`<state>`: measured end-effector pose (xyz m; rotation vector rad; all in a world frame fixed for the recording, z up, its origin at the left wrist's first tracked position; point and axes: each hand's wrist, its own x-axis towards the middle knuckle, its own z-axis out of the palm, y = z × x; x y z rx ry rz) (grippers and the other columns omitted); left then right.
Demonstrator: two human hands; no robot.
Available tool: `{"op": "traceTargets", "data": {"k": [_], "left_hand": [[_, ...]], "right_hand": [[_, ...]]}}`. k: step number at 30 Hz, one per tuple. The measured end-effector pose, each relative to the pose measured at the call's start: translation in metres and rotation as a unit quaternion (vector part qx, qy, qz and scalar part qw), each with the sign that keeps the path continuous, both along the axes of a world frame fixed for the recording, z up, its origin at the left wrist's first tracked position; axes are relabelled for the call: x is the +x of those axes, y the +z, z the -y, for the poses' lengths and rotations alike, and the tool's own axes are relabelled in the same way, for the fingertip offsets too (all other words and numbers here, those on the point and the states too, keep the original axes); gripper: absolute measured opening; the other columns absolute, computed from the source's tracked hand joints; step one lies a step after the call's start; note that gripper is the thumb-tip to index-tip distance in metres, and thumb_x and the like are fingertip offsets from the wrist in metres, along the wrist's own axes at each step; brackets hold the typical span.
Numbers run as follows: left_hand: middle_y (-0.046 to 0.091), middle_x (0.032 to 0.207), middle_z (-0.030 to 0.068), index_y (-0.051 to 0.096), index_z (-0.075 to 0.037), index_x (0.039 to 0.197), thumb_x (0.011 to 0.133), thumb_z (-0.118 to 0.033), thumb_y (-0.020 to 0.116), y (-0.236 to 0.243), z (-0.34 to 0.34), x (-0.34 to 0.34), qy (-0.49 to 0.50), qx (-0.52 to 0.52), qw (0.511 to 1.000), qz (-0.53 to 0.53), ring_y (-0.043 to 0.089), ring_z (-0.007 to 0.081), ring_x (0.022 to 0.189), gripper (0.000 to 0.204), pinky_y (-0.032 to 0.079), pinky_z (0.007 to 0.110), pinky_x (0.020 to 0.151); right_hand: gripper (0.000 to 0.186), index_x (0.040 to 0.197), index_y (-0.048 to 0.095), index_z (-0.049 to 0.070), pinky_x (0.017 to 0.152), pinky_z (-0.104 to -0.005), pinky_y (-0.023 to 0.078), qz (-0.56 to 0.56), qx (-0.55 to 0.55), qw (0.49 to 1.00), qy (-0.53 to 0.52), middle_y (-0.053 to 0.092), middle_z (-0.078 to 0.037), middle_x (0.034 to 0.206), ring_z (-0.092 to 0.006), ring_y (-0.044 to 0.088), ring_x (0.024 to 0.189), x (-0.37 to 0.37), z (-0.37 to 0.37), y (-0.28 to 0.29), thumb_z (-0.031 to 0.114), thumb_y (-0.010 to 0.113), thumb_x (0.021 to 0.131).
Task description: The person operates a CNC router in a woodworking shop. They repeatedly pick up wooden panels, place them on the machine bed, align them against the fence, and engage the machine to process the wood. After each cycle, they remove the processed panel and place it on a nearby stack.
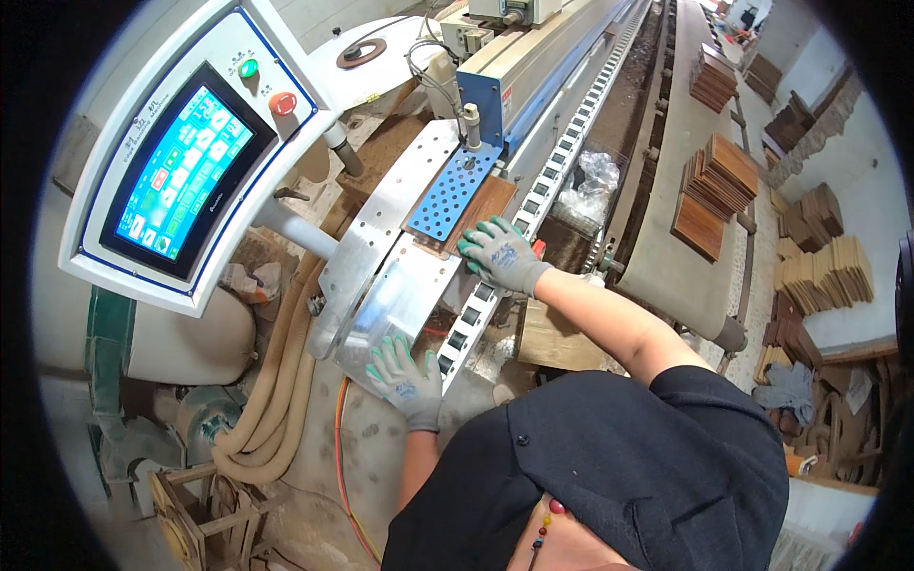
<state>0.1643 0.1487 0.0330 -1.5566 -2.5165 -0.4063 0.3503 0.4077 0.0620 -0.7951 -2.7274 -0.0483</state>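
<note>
A brown wooden board (491, 202) lies on the machine's infeed, partly beneath a blue perforated plate (447, 202). Over the near end of that board rests my right hand (505, 259), in a grey glove with green fingertips, its fingers extended rather than wrapped round it. My left hand (407, 383), gloved alike, has its fingers spread at the near end of the shiny metal table (395, 297) and holds nothing. A chain conveyor (476, 309) with dark pads runs alongside the table, close to both hands.
At upper left stands a control panel (181, 171) with a lit screen, a green button (249, 68) and a red knob (283, 104). Stacked brown boards (716, 190) sit on the belt conveyor (666, 181) at right. Beige hoses (286, 400) hang at lower left.
</note>
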Motion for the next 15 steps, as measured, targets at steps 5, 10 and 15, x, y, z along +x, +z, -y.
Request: {"op": "traceTargets", "data": {"k": [5, 10, 15], "left_hand": [[0.048, 0.151, 0.0178, 0.053, -0.005, 0.144, 0.091, -0.046, 0.063, -0.001, -0.007, -0.001, 0.008, 0.02, 0.999, -0.039, 0.037, 0.042, 0.144, 0.067, 0.02, 0.063, 0.119], [0.055, 0.142, 0.0176, 0.055, -0.005, 0.139, 0.09, -0.026, 0.067, 0.026, -0.033, 0.04, -0.13, 0.125, 0.983, 0.017, 0.046, 0.0412, 0.136, 0.055, 0.029, 0.058, 0.116], [0.058, 0.136, 0.0213, 0.055, 0.0, 0.138, 0.09, -0.014, 0.066, 0.036, -0.103, 0.13, -0.365, 0.039, 0.892, 0.264, 0.054, 0.0414, 0.125, 0.051, 0.04, 0.049, 0.11]], "right_hand": [[0.037, 0.128, 0.064, 0.018, 0.117, -0.0501, 0.033, 0.002, 0.007, 0.999, -0.043, 0.059, -0.007, 0.137, -0.0314, 0.051, 0.131, 0.019, -0.046, 0.005, 0.03, 0.062, 0.094], [0.038, 0.13, 0.062, 0.019, 0.119, -0.0507, 0.03, 0.016, -0.018, 0.998, -0.066, 0.058, -0.007, 0.139, -0.0327, 0.048, 0.134, 0.038, -0.08, 0.008, 0.027, 0.062, 0.094], [0.044, 0.131, 0.064, 0.014, 0.114, -0.049, 0.035, -0.181, -0.087, 0.971, -0.129, 0.058, -0.011, 0.14, -0.0352, 0.051, 0.132, 0.082, -0.101, -0.001, 0.038, 0.061, 0.095]]}}
